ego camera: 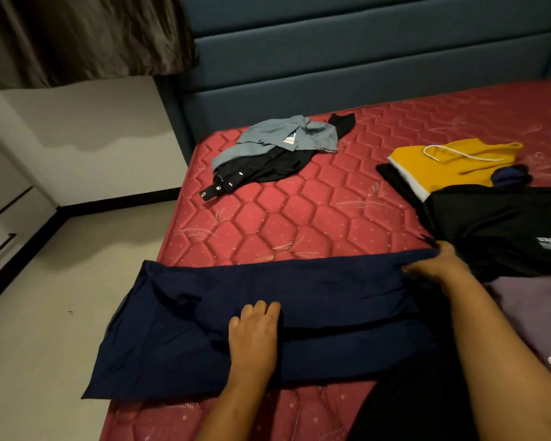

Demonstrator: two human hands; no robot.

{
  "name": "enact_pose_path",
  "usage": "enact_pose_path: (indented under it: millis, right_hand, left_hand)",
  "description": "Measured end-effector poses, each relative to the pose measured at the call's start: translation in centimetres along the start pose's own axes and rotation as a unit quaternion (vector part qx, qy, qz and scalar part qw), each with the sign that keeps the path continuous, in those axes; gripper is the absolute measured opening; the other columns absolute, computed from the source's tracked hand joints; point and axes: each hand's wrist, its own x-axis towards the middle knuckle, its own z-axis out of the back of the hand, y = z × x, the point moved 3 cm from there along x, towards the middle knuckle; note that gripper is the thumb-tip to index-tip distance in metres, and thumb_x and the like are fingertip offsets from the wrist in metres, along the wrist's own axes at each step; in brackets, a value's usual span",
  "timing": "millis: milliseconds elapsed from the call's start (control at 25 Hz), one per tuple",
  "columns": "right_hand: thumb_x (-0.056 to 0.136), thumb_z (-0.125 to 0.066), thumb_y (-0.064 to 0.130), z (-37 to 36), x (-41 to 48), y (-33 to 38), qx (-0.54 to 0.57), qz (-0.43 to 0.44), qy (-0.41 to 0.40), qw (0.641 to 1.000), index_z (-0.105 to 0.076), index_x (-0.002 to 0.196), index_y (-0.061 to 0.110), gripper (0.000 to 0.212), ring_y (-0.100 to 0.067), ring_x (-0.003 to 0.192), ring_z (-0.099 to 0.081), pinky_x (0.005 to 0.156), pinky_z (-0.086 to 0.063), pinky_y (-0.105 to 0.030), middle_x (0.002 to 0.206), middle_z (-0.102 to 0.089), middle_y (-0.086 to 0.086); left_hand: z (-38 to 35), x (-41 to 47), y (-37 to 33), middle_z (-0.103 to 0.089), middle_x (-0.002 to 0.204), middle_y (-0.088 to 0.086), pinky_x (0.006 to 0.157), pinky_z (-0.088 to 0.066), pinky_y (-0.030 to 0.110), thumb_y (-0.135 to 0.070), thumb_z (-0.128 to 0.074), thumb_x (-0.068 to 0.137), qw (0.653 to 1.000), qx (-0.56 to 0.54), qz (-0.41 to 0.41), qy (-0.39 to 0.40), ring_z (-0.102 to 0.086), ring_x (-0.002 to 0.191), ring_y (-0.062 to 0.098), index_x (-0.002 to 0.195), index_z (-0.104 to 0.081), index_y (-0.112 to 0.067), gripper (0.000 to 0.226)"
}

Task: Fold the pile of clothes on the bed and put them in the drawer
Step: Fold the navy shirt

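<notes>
A single wide-angle view from the person's head looks forward and down across the bed point(299, 211) toward the headboard point(363, 58) at the far end. It sits close above the cloth point(331, 297) at the near edge. The floor point(61, 313) and drawers point(0, 224) lie at the left margin.
</notes>
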Motion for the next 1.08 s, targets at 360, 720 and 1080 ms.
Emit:
enact_pose_path:
  millis: [360, 720, 1080]
  right_hand:
    - [0.084, -0.05, 0.005, 1.1, 0.0, 2.3, 0.013, 0.069, -0.093, 0.993, -0.073, 0.104, 0.029, 0.039, -0.036, 0.109, -0.06, 0.093, -0.049, -0.038, 0.124, -0.063, -0.012]
    - [0.085, -0.057, 0.012, 0.8, 1.8, 1.1, -0.104, 0.001, -0.055, 0.993, -0.061, 0.127, 0.023, 0.044, -0.033, 0.124, -0.051, 0.1, -0.043, -0.04, 0.141, -0.05, -0.009]
    - [0.089, -0.051, 0.017, 1.0, -0.7, 2.6, -0.309, -0.007, -0.081, 0.948, -0.04, 0.144, 0.017, 0.056, -0.035, 0.143, -0.009, 0.114, -0.011, -0.055, 0.158, -0.01, -0.003]
  left_hand:
    - [0.2, 2.4, -6.3, -0.061, 0.08, -0.006, 0.043, -0.039, 0.027, -0.001, -0.08, 0.029, 0.995, -0.067, -0.074, 0.018, -0.057, 0.061, 0.017, 0.085, -0.066, -0.021, 0.061]
    - [-1.8, 3.2, -9.2, -0.064, 0.095, -0.006, 0.05, -0.048, 0.031, -0.023, -0.078, 0.04, 0.991, -0.091, -0.084, 0.053, -0.062, 0.074, 0.017, 0.101, -0.066, -0.025, 0.062]
    - [-1.0, 4.0, -9.4, -0.062, 0.079, -0.007, 0.048, -0.038, 0.027, 0.003, -0.078, 0.043, 0.994, -0.078, -0.071, 0.039, -0.057, 0.065, 0.016, 0.09, -0.067, -0.021, 0.055]
